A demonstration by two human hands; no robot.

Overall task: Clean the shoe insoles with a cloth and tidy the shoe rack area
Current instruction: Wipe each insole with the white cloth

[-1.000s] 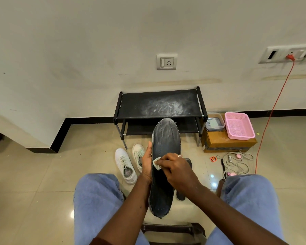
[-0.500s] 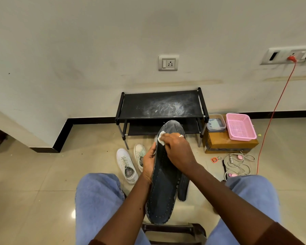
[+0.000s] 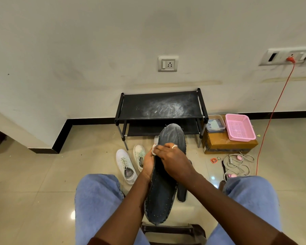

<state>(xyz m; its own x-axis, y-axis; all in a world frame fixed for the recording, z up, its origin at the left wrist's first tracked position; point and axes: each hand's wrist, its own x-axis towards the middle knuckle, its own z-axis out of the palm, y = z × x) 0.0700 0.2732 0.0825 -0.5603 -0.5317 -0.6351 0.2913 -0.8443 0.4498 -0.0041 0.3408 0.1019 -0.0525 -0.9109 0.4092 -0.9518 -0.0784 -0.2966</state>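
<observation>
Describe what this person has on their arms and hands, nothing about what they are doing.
Both forearms are bare. The right hand wears a pale, silvery ring on one finger. The left hand shows no ring or glove. Dark reddish-brown sleeves appear only at the bottom edge of the view. No watch or bracelet is visible.
</observation>
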